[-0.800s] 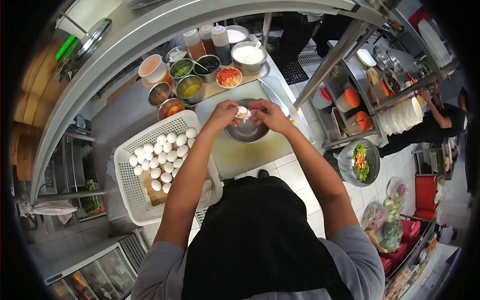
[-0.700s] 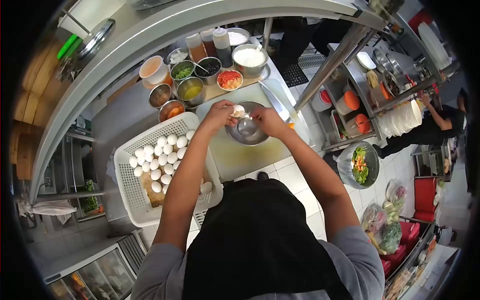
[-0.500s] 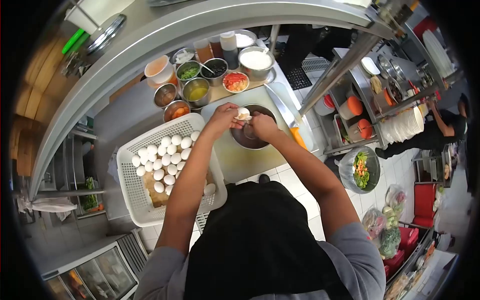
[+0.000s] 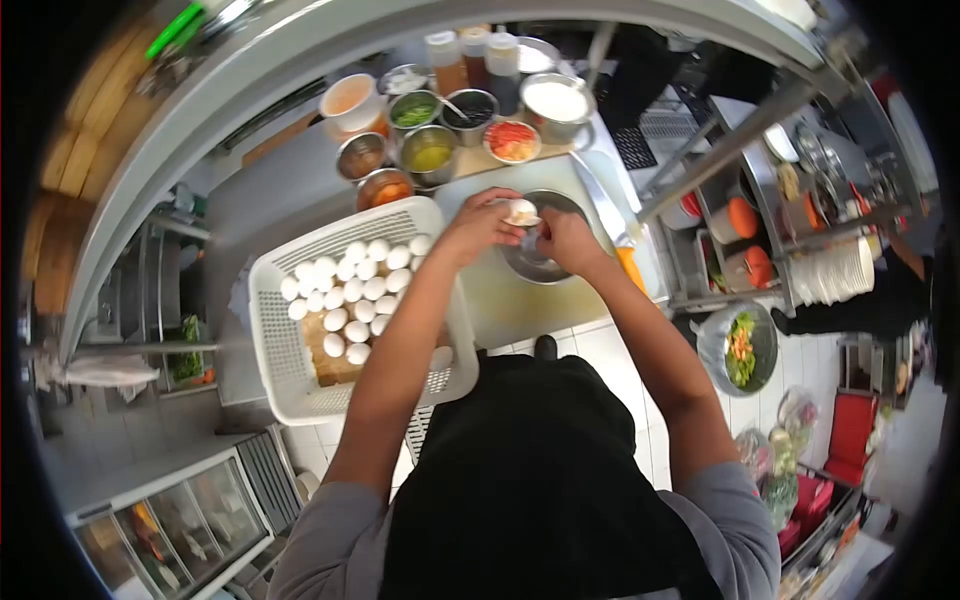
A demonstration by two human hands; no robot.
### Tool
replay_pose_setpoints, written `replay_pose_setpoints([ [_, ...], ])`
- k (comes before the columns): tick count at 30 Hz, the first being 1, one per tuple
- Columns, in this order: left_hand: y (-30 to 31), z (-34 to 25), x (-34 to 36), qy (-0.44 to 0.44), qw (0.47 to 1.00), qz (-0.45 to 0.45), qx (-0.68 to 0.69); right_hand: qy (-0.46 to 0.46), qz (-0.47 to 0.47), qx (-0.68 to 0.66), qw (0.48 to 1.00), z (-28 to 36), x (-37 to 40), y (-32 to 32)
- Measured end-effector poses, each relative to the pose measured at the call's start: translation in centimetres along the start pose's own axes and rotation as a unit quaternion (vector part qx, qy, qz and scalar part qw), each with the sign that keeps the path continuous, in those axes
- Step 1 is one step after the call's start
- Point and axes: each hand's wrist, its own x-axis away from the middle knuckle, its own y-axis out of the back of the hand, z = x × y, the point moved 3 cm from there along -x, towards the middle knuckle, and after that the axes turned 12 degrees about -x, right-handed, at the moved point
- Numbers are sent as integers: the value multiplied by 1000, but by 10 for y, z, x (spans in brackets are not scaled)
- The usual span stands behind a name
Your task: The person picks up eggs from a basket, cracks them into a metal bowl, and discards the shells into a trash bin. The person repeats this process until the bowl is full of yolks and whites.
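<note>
A white egg (image 4: 521,212), its shell partly peeled or broken, is in the fingers of my left hand (image 4: 482,228) over a metal bowl (image 4: 537,266). My right hand (image 4: 568,241) is beside it above the bowl, fingers pressed together; what they hold, if anything, is hidden. The bowl stands on a cutting board (image 4: 490,310). To the left, a white plastic basket (image 4: 284,365) bears several white eggs (image 4: 353,290). A knife with an orange handle (image 4: 631,268) lies right of the bowl.
Behind the board stand a pot of white powder (image 4: 558,102), a bowl of chopped red food (image 4: 512,142), sauce bottles (image 4: 447,62) and several metal containers. A metal rail arches overhead. At the right are a salad bowl (image 4: 740,350), stacked plates (image 4: 832,272) and another person in dark clothes (image 4: 850,305).
The whole view has shifted, so the basket, bowl and hands appear further right. My left hand still has the egg over the bowl, and my right hand stays close to it.
</note>
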Motion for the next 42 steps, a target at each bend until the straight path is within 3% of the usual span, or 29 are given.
replay_pose_setpoints([
  [3,-6,0,-8,-11,1000,20,1,-79,-86,-319,941,2,58,49],
  [5,-10,-1,-9,-25,998,48,14,-89,-142,-363,917,-9,114,90],
  [9,-25,-5,-15,-7,997,58,40,-199,-277,-296,892,-55,249,173],
  [11,-31,-3,-16,-5,996,76,44,-204,-345,-240,884,-108,321,223],
  [12,-34,-2,-18,-1,996,81,42,-262,-381,-124,878,-132,350,247],
  [13,-36,0,-17,2,996,81,39,-264,-359,200,873,-136,372,267],
  [15,-40,-2,-20,2,997,82,5,-248,-420,242,839,-118,366,273],
  [17,-46,0,-23,-2,997,73,-11,-220,-400,25,890,-68,300,243],
  [18,-48,4,-23,-4,998,64,-27,-206,-357,-104,905,-45,260,209],
  [19,-51,7,-22,0,998,65,-25,-143,-292,-119,938,-45,225,171],
  [20,-53,8,-22,1,998,65,-27,-99,-251,-162,949,-4,181,140],
  [21,-53,7,-22,0,998,61,-29,-100,-210,-202,951,26,146,114],
  [23,-56,3,-18,-3,998,42,-44,-7,-177,-202,963,39,91,76],
  [29,-54,4,-11,21,996,-24,-88,-13,-50,-169,984,36,35,27],
  [31,-52,9,-11,13,992,-36,-116,91,-98,-105,985,36,30,21],
  [42,-56,9,-19,20,980,-109,-163,71,-116,-87,987,28,20,3],
])
